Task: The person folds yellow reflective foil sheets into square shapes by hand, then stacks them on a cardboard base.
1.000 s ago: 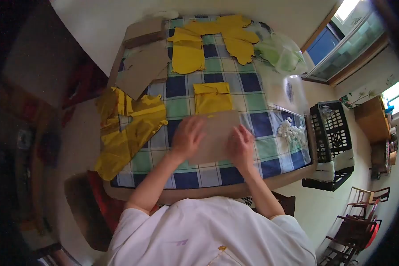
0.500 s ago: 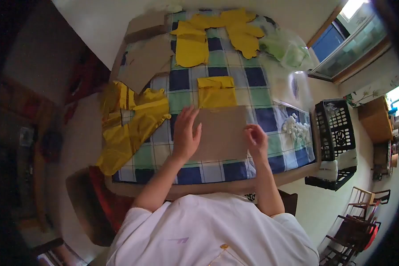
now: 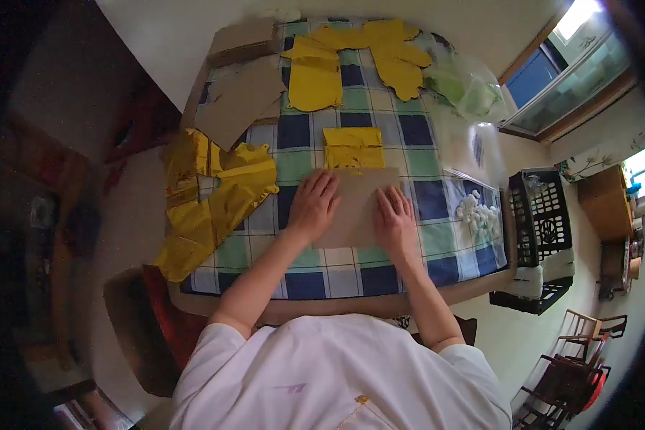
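- Cardboard is what you have under both palms: a flat brown cardboard sheet (image 3: 355,208) lying on the checked tablecloth (image 3: 337,269), near the table edge closest to you.
- Your left hand (image 3: 312,206) lies spread and flat on the sheet's left side, fingers pointing away from you; it grips nothing.
- Your right hand (image 3: 395,222) lies just as flat and open on the sheet's right part.
- Judging by this, you are at the pressing or positioning step, holding the sheet down just beside the folded yellow fabric piece (image 3: 352,147), whose near edge touches or slips under the sheet's far edge; which of the two I cannot tell.
- Your next move likely calls for even pressure from both palms and a square far edge, so the sheet does not skew against the fabric.
- Left of your work lies a crumpled yellow fabric heap (image 3: 208,197), hanging partly off the table.
- To the right, small white tufts (image 3: 476,211) sit on the cloth.
- Farther off lie more cardboard pieces (image 3: 240,97), cut yellow fabric shapes (image 3: 358,57) and a clear plastic bag (image 3: 469,86).
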{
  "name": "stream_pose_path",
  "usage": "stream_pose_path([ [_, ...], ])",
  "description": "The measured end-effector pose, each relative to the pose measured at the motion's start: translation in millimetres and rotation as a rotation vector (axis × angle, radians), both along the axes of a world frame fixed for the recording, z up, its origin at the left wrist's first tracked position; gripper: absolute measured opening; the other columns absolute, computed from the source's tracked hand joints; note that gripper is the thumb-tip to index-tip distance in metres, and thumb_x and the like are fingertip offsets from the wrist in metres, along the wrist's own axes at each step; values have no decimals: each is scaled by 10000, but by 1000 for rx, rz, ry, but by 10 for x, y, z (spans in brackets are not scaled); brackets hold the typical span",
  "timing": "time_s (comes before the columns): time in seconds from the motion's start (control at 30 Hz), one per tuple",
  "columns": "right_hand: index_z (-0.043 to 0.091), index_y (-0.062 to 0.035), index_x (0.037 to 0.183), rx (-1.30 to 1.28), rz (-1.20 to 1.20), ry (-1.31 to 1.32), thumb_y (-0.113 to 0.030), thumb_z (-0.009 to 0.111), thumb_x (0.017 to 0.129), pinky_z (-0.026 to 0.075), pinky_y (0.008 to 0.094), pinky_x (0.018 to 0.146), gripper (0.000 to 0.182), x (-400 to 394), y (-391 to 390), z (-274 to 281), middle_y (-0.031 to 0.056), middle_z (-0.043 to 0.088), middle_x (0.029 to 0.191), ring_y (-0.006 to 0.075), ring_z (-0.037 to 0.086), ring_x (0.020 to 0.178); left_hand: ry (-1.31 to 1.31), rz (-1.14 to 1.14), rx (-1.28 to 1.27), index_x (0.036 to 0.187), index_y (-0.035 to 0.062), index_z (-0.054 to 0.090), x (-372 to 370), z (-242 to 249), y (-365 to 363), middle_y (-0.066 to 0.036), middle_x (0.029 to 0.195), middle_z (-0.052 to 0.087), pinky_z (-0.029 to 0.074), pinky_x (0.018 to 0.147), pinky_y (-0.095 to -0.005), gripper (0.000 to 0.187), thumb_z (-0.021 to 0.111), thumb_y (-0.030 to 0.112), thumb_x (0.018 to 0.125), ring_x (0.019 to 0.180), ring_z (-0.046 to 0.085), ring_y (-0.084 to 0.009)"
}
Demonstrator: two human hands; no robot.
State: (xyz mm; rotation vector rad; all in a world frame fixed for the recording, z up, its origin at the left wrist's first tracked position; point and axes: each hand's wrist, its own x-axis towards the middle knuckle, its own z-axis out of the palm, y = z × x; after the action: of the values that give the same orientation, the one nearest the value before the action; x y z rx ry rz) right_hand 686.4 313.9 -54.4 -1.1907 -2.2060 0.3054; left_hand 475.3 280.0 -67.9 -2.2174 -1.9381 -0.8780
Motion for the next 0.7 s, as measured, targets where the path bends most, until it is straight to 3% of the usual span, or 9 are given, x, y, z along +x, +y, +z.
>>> stream_pose_path([
  [0.2,548,-83,1222,77,-64,-123,-126,543,843,319,478,1038,381,-59,-6,-78,162,487,1298,323,432,1233,-107,-37,50,1040,10,603,21,154,113,-167,1151,547,369,989,-436,250,583,145,831,1166,458,-327],
  [0.47,491,-94,1285,85,-56,-173,-160,543,844,285,499,1059,449,-37,30,-202,160,462,1318,314,398,1262,-356,15,-344,1019,28,641,-386,252,1494,-158,962,651,486,747,-419,267,579,214,838,873,622,-292],
  [0.57,508,-95,1269,67,-61,-140,-158,547,845,287,496,1058,431,-38,22,-209,156,473,1308,311,400,1262,-64,-51,-518,942,31,680,-466,389,1808,-130,860,674,499,697,-389,283,634,274,804,810,638,-251],
  [0.7,527,-96,1247,74,-48,-122,-159,552,843,293,493,1052,409,-25,-8,-176,145,487,1298,300,410,1256,-224,-140,-775,824,48,701,-534,449,1990,-90,721,670,496,661,-342,239,690,277,755,720,634,-193],
])
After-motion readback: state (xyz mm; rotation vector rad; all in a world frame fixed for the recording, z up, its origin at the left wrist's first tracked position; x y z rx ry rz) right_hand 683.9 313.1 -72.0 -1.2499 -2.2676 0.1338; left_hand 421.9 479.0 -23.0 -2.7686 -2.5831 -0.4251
